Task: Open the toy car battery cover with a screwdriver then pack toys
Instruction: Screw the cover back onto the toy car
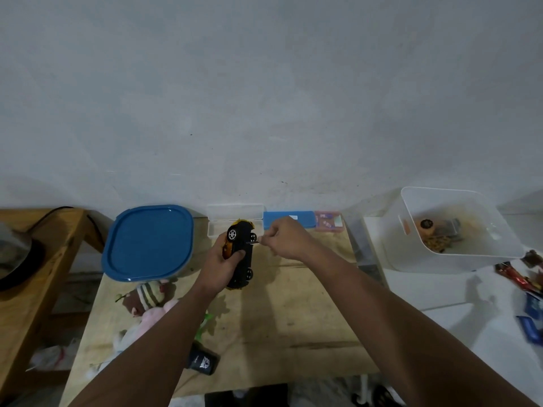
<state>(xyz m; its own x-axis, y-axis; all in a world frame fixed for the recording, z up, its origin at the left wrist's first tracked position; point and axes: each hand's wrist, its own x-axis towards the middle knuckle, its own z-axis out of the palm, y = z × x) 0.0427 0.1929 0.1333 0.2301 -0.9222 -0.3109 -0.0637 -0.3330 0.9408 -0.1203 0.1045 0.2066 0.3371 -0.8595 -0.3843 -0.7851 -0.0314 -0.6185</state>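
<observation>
**Screwdriver meets underside from the right**

Forearms reaching over wooden table (293, 318). Left hand (219, 264) curled around toy car (240, 254), underside up, long axis running away. Right hand (289, 237) pinching screwdriver (255, 242), tip leftward against chassis.

Pale grey wall (264, 83), plywood table (293, 312), wooden bench (35, 259) left, white surface (455, 312) right

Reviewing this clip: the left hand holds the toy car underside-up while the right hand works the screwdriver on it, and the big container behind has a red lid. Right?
Not quite. The head view shows the container's lid is blue, not red. The rest holds: left hand grips the toy car underside-up, right hand works the screwdriver.
</observation>
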